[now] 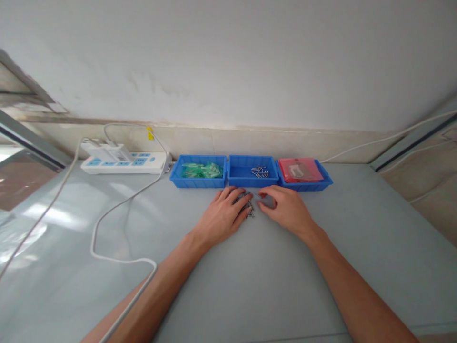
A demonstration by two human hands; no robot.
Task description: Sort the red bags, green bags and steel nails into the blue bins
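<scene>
Toward the counter's (250, 286) back edge: loose metal fasteners (251, 208), before the middle blue tray (253, 182).
Left hand (224, 209): spread over the fasteners.
Right hand (285, 205): narrow, beside them; cannot tell if holding one.

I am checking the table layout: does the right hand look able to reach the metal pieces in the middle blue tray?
Probably yes. The right hand is close to the near side of the middle blue tray, which has an open top, and nothing seems to cover the metal pieces inside.

Grey table (257, 281): power strip (152, 165), cable (119, 261), three blue trays (253, 182), metal pieces (251, 208).
</scene>
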